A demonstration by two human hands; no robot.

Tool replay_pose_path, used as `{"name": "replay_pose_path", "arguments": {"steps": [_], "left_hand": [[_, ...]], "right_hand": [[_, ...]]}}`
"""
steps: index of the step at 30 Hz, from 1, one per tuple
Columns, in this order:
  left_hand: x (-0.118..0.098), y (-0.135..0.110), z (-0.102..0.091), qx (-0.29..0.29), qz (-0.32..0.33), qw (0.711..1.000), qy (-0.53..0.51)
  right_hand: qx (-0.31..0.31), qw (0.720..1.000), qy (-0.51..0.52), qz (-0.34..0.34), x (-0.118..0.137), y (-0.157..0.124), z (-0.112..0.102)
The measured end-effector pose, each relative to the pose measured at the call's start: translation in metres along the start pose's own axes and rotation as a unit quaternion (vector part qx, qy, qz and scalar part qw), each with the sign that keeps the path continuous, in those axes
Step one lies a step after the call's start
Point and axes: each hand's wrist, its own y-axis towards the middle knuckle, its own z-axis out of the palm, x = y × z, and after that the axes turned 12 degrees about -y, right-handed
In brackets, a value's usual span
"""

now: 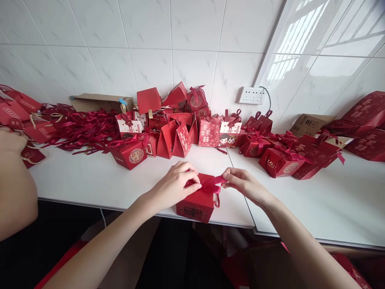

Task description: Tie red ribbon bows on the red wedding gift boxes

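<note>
A small red gift box stands at the front edge of the white table, right before me. A red ribbon crosses its top. My left hand rests on the box's left top, fingers pinched on one end of the ribbon. My right hand pinches the other ribbon end at the box's upper right corner. Both hands are closed on the ribbon.
Many red gift boxes crowd the back of the table below a tiled wall. Loose red ribbons pile at left near a cardboard box. Another person's arm shows at far left. A wall socket sits behind.
</note>
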Motion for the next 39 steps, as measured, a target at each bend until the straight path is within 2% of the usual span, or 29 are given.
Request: {"name": "replay_pose_path", "arguments": {"steps": [4,7,10,12,15,18,19,22,25,33,39], "left_hand": [[0.000,-0.001,0.002,-0.007,-0.007,1.000,-0.010],[-0.002,-0.001,0.003,-0.005,-0.014,1.000,-0.004],[-0.004,-0.001,0.004,-0.010,-0.018,1.000,0.003],[-0.003,-0.002,0.005,-0.015,-0.020,1.000,0.002],[-0.002,-0.002,0.006,-0.022,-0.017,1.000,0.000],[-0.001,-0.002,0.006,-0.032,-0.002,0.999,0.011],[-0.002,-0.002,0.006,-0.038,0.008,0.999,0.023],[-0.003,-0.001,0.007,-0.054,0.031,0.996,0.065],[-0.003,-0.001,0.008,-0.059,0.030,0.995,0.071],[0.001,-0.003,0.012,-0.072,0.020,0.997,0.028],[0.002,-0.004,0.014,-0.077,0.023,0.997,0.009]], "right_hand": [[-0.003,1.000,0.018,-0.014,0.009,0.019,-0.002],[0.027,0.999,0.017,-0.006,0.007,0.037,0.001],[0.086,0.995,-0.042,0.021,0.001,0.053,0.003],[0.100,0.989,-0.106,0.038,0.001,0.061,0.003],[0.052,0.984,-0.170,0.033,0.012,0.068,0.003],[0.014,0.974,-0.225,-0.016,0.034,0.072,0.011],[0.025,0.966,-0.256,-0.032,0.041,0.074,0.016],[0.108,0.934,-0.336,-0.060,0.056,0.081,0.033],[0.141,0.924,-0.345,-0.082,0.060,0.087,0.044],[0.090,0.942,-0.311,-0.084,0.047,0.083,0.044],[0.037,0.944,-0.320,-0.076,0.050,0.078,0.049]]}}
